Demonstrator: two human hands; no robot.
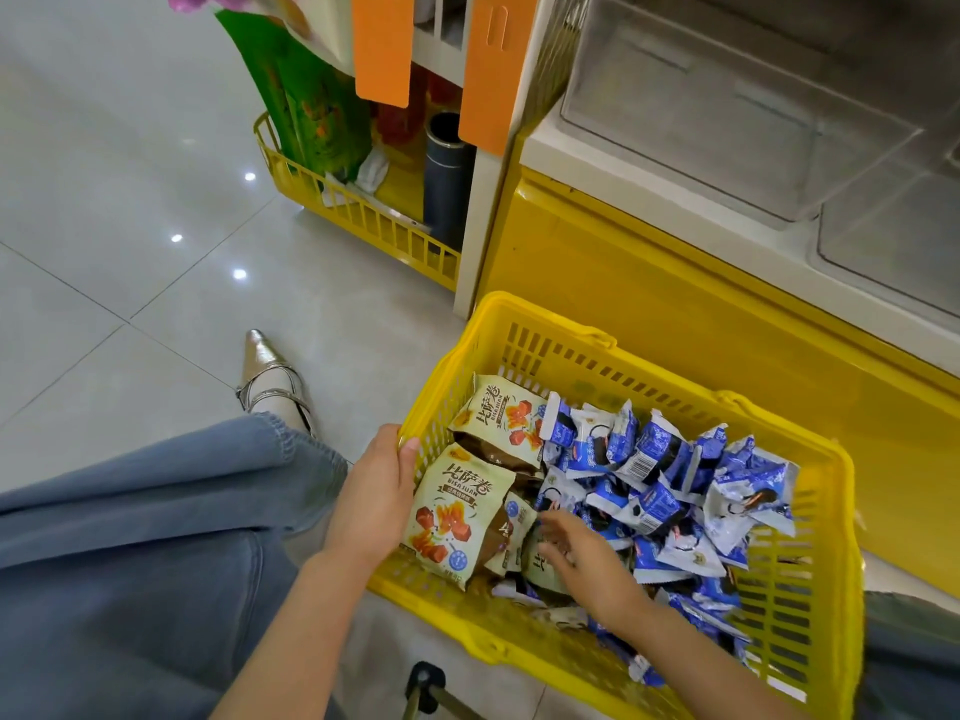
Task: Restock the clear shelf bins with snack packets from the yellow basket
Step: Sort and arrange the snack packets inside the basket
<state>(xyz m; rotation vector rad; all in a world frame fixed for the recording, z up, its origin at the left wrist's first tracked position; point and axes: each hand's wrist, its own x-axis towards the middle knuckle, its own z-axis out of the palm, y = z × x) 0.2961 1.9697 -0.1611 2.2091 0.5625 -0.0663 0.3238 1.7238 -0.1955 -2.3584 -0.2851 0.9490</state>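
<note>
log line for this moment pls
left hand: grips basket rim | right hand: touches packets | bins: empty

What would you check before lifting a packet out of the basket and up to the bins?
1. Basket steadied: left hand grips the basket by its rim. Ok.
2. Packet gripped: right hand lies among the packets, its fingers blurred. Cannot tell.
3. Stock left: many blue packets and a few cream packets are in the basket. Ok.
4. Room in the bins: they look empty. Ok.
5. Way up to the bins: nothing stands between the basket and them. Ok.
</note>
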